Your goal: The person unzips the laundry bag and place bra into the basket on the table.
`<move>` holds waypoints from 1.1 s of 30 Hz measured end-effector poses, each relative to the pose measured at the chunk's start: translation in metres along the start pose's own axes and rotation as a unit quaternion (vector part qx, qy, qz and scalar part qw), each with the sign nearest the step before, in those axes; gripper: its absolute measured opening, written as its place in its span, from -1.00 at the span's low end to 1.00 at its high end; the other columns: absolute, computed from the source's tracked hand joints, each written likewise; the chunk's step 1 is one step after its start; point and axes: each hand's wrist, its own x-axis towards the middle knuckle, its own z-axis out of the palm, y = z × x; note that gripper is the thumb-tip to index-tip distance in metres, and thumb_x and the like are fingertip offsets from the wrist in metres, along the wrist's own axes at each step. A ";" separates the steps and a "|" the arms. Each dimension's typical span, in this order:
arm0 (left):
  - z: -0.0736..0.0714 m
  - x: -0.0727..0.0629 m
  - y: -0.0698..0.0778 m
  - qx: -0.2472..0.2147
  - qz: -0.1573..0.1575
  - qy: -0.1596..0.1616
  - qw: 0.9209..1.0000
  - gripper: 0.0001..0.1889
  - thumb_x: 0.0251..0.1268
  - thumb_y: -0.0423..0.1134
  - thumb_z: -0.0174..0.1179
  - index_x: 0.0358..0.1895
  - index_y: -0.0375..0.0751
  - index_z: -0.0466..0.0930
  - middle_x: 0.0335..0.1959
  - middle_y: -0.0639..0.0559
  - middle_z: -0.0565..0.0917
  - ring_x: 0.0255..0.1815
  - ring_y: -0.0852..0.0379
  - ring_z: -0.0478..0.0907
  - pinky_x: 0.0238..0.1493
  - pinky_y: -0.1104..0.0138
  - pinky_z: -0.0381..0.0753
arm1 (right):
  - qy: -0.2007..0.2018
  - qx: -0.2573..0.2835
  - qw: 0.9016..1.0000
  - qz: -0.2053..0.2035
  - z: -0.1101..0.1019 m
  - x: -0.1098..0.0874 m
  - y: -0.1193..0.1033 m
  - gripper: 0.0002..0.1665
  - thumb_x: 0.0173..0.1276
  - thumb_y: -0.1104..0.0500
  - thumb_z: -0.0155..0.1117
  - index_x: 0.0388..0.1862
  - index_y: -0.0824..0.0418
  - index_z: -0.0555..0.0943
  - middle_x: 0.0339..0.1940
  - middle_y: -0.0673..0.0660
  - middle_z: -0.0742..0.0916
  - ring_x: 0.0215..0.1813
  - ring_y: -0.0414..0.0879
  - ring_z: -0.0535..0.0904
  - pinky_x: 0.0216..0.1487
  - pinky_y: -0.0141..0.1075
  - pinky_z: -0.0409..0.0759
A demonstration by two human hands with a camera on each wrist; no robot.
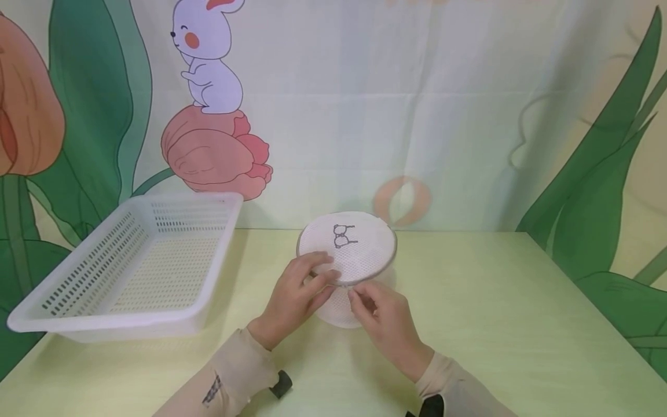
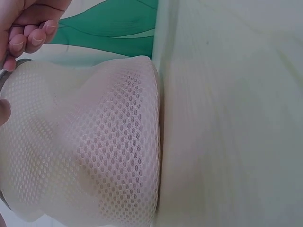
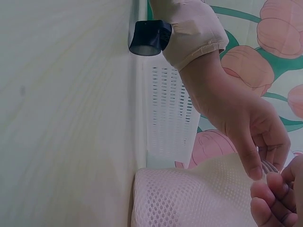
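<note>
A round white mesh laundry bag [image 1: 339,313] stands on the table, its flat top bearing a bra outline and edged by a grey zipper rim [image 1: 392,259]. My left hand [image 1: 292,295] grips the near left part of that rim, with fingertips over the top and the thumb below. Just to its right, my right hand [image 1: 385,318] pinches at the zipper along the front edge; the curled fingers hide whatever small part they hold. In the left wrist view the mesh side [image 2: 113,132] looks soft and slightly dented. Both hands meet near the rim in the right wrist view.
To the left sits a white plastic basket [image 1: 208,324] with slotted walls. The pale yellow-green table [image 1: 500,324] runs back to a printed curtain [image 1: 333,116] with a rabbit and tulips. Black bands [image 1: 282,384] show at the sleeves.
</note>
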 end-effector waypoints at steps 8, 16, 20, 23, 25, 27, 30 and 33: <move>0.001 -0.002 -0.002 -0.005 0.001 0.000 1.000 -0.83 0.44 -0.13 0.05 -0.17 -0.11 0.58 0.00 -0.15 0.60 0.05 -0.07 0.55 0.06 0.14 0.60 | 0.005 -0.005 1.000 -0.011 0.000 -0.001 0.001 -0.91 0.18 0.39 0.27 -0.41 0.23 0.61 -0.57 0.01 0.66 -0.52 -0.31 0.53 -0.49 -0.63 0.47; 0.002 -0.003 -0.004 -0.005 0.007 0.007 1.000 -0.72 0.50 -0.07 -0.08 -0.19 -0.12 0.58 -0.01 -0.14 0.60 0.03 -0.06 0.56 0.05 0.15 0.61 | 0.007 -0.011 1.000 -0.012 0.000 0.000 0.001 -0.90 0.17 0.40 0.28 -0.43 0.22 0.62 -0.56 0.02 0.66 -0.52 -0.31 0.54 -0.49 -0.64 0.46; 0.002 -0.002 -0.005 -0.006 0.007 0.010 1.000 -0.72 0.50 -0.07 -0.08 -0.19 -0.12 0.58 -0.01 -0.15 0.60 0.03 -0.07 0.56 0.04 0.15 0.61 | 0.011 -0.013 1.000 -0.015 -0.001 0.000 0.001 -0.89 0.16 0.41 0.28 -0.43 0.22 0.61 -0.57 0.01 0.65 -0.52 -0.32 0.52 -0.49 -0.64 0.46; 0.001 -0.003 -0.005 -0.007 0.006 0.008 1.000 -0.71 0.50 -0.06 -0.09 -0.19 -0.12 0.58 -0.01 -0.15 0.60 0.02 -0.08 0.56 0.04 0.14 0.61 | 0.009 -0.014 1.000 -0.014 -0.001 0.001 0.001 -0.90 0.16 0.39 0.28 -0.44 0.22 0.61 -0.57 0.01 0.64 -0.52 -0.33 0.50 -0.49 -0.63 0.45; 0.001 -0.003 -0.006 -0.007 0.004 0.006 1.000 -0.70 0.51 -0.05 -0.10 -0.19 -0.12 0.58 -0.01 -0.15 0.60 0.03 -0.08 0.56 0.05 0.13 0.61 | 0.007 -0.012 1.000 -0.011 -0.002 0.001 0.001 -0.91 0.17 0.38 0.28 -0.44 0.22 0.60 -0.57 0.01 0.64 -0.52 -0.34 0.50 -0.50 -0.64 0.46; 0.001 -0.004 -0.006 -0.006 0.002 0.005 1.000 -0.70 0.51 -0.06 -0.11 -0.18 -0.12 0.58 -0.01 -0.15 0.60 0.03 -0.08 0.56 0.05 0.13 0.61 | 0.005 -0.012 1.000 -0.009 -0.002 0.002 0.001 -0.92 0.18 0.36 0.28 -0.44 0.21 0.59 -0.56 0.00 0.64 -0.51 -0.35 0.49 -0.49 -0.64 0.46; 0.000 -0.004 -0.007 -0.005 0.001 0.003 1.000 -0.70 0.51 -0.06 -0.12 -0.18 -0.13 0.58 0.00 -0.15 0.60 0.04 -0.08 0.55 0.06 0.13 0.60 | 0.003 -0.012 1.000 -0.009 -0.003 0.002 0.001 -0.93 0.20 0.35 0.28 -0.43 0.21 0.59 -0.55 0.00 0.65 -0.51 -0.35 0.50 -0.49 -0.64 0.46; 0.000 -0.004 -0.007 -0.005 0.000 0.001 1.000 -0.71 0.51 -0.07 -0.10 -0.18 -0.13 0.58 0.00 -0.15 0.59 0.05 -0.08 0.55 0.07 0.13 0.60 | 0.001 -0.013 1.000 -0.008 -0.003 0.003 0.001 -0.93 0.20 0.35 0.28 -0.42 0.21 0.60 -0.55 0.00 0.65 -0.50 -0.35 0.51 -0.49 -0.64 0.47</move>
